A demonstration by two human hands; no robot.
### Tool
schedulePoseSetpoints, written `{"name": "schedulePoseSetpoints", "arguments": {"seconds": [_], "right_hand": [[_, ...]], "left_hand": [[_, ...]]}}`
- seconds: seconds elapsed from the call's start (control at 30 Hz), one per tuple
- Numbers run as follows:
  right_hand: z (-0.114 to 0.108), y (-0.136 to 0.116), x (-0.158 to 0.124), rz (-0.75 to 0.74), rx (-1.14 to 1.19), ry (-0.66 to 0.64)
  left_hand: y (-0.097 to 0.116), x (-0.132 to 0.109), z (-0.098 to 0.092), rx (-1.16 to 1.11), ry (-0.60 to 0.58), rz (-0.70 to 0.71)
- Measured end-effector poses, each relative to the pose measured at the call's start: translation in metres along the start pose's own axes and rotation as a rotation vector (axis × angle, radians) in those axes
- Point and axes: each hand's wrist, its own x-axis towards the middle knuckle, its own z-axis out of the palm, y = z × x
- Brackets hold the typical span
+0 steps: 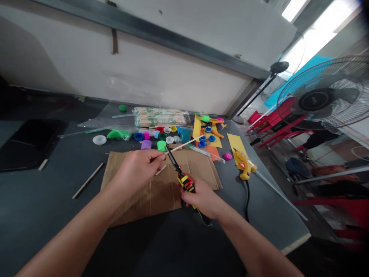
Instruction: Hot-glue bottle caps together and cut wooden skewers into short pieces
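Observation:
My left hand [141,167] pinches one end of a thin wooden chopstick [184,145], which points up to the right above the cardboard [164,192]. In my right hand [201,196] are snips [180,173] with yellow, black and red handles and long dark jaws. The jaws' tips reach the chopstick close to my left fingertips; I cannot tell whether they close on it. A short cut piece of wood [160,170] lies on the cardboard below. Another stick [88,181] rests on the table, left of the cardboard.
Behind the cardboard lie several bottle caps [162,137] and a plastic-wrapped bundle of chopsticks [161,117]. A yellow glue gun [244,165] with a cord sits at right. A dark phone-like slab [29,142] is at left. A fan [317,98] stands beyond the table edge.

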Motion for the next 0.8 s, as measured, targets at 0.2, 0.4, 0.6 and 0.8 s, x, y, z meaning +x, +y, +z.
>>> {"name": "schedulePoseSetpoints", "arguments": {"seconds": [0.2, 0.4, 0.6, 0.8], "right_hand": [[-0.0014, 0.0015, -0.0019, 0.016, 0.068, -0.028], [-0.0018, 0.004, -0.0007, 0.039, 0.121, -0.032], [-0.0009, 0.0034, -0.0003, 0.073, 0.168, -0.027], [0.0005, 0.0028, -0.0013, 0.028, 0.061, -0.001]], "left_hand": [[0.0017, -0.0013, -0.0002, 0.081, 0.028, 0.042], [0.0, -0.0049, 0.0016, 0.216, 0.108, 0.164], [-0.0019, -0.005, 0.0053, 0.269, 0.128, 0.252], [-0.0027, -0.0071, 0.0073, 0.303, 0.137, 0.297]]}}
